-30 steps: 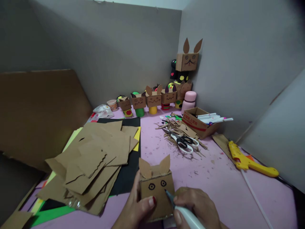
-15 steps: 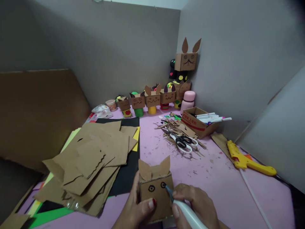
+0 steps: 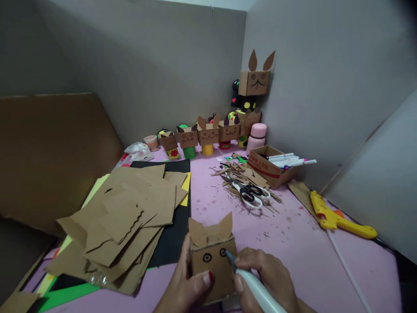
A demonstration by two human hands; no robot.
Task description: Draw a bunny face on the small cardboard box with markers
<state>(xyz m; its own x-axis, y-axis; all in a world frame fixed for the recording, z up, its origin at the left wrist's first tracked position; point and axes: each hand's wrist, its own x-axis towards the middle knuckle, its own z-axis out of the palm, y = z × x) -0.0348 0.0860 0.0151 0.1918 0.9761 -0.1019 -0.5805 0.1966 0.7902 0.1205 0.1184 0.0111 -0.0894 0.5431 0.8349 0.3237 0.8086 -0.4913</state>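
A small cardboard box (image 3: 216,278) with two pointed cardboard ears stands at the bottom middle, its front towards me. My left hand (image 3: 187,280) is closed around its left side, thumb pressed on the front face. Two black ringed eyes are drawn on that face. In my right hand (image 3: 267,278) is a white marker (image 3: 257,289) with a grey tip section, held in a writing grip. Its tip touches the box at the right-hand eye. The box's back and the fingers behind it are hidden.
Cardboard sheets (image 3: 130,208) lie piled on the left. Scissors (image 3: 249,193) rest on cardboard scraps beside a box of markers (image 3: 270,171). A yellow glue gun (image 3: 339,221) is at the right. Several cardboard animal figures (image 3: 208,134) and a pink bottle (image 3: 257,137) stand at the back.
Almost nothing differs. The marker's tip stays at the right-hand eye, and both hands keep their hold; the view has shifted very slightly.
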